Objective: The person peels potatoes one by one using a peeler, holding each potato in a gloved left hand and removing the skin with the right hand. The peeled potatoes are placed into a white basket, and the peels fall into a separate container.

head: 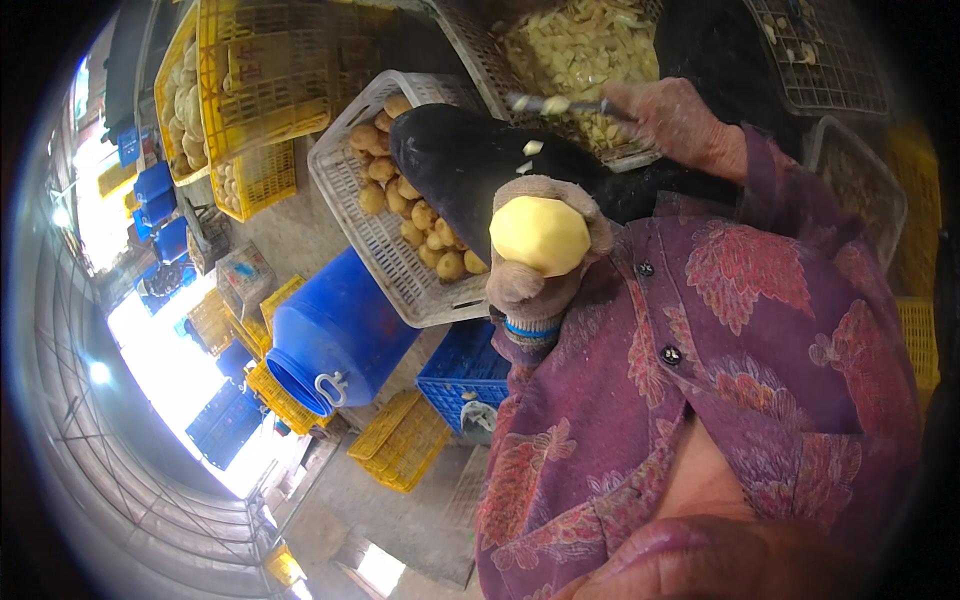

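Note:
My left hand (pixel 517 289), in a knitted glove, grips a peeled, faceted potato (pixel 541 236) in front of my shirt. My bare right hand (pixel 679 124) holds a peeling tool (pixel 574 105). Its blade is blurred, so I cannot tell whether it is a knife or a peeler. A pale scrap clings to the blade. Two small potato slivers (pixel 532 148) show against the dark cloth over my leg (pixel 465 150). Beyond the tool, a crate (pixel 480 56) holds a heap of peelings (pixel 585 41). Unpeeled potatoes (pixel 424 217) lie in a white plastic crate (pixel 349 169) beside my left leg.
A blue plastic barrel (pixel 337 330) lies tilted beside the white crate, near a blue crate (pixel 457 382) and a yellow basket (pixel 401 442). Yellow crates (pixel 270 90) with pale potatoes stand at upper left. At upper right is a wire-like crate (pixel 825 67) with scraps.

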Demonstrator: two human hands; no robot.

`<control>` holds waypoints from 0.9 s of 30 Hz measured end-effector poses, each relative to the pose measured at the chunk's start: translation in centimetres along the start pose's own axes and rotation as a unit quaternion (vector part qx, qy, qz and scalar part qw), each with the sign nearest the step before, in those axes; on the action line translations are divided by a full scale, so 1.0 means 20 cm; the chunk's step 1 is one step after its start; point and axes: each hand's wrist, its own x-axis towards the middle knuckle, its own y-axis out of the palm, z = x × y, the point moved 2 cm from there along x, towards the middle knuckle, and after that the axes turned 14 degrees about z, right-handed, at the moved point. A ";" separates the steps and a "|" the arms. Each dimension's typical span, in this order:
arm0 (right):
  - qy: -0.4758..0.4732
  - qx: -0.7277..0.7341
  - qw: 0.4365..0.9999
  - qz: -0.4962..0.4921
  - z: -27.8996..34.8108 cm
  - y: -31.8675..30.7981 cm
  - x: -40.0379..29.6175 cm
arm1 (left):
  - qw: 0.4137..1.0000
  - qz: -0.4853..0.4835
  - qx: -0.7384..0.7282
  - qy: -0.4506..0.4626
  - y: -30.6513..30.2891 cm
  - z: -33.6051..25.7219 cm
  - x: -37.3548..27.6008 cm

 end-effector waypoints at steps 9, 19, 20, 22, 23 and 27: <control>-0.123 0.098 0.987 -0.046 0.18 -0.08 -0.08 | 0.995 -0.092 -0.027 -0.039 -0.03 0.00 -0.03; -0.207 0.054 0.970 -0.112 0.16 -0.08 -0.08 | 0.978 -0.166 -0.124 -0.002 -0.02 0.04 0.03; -0.210 0.021 0.972 -0.100 0.16 -0.08 -0.08 | 0.979 -0.135 -0.150 -0.013 -0.04 0.05 0.04; -0.208 0.008 0.973 -0.099 0.17 -0.09 -0.08 | 0.975 -0.129 -0.180 -0.024 -0.02 0.05 0.06; -0.207 0.002 0.973 -0.097 0.18 -0.10 -0.08 | 0.972 -0.126 -0.195 -0.029 -0.01 0.05 0.07; -0.191 -0.023 0.974 -0.120 0.18 -0.09 -0.06 | 0.965 -0.131 -0.224 -0.021 -0.01 0.05 0.08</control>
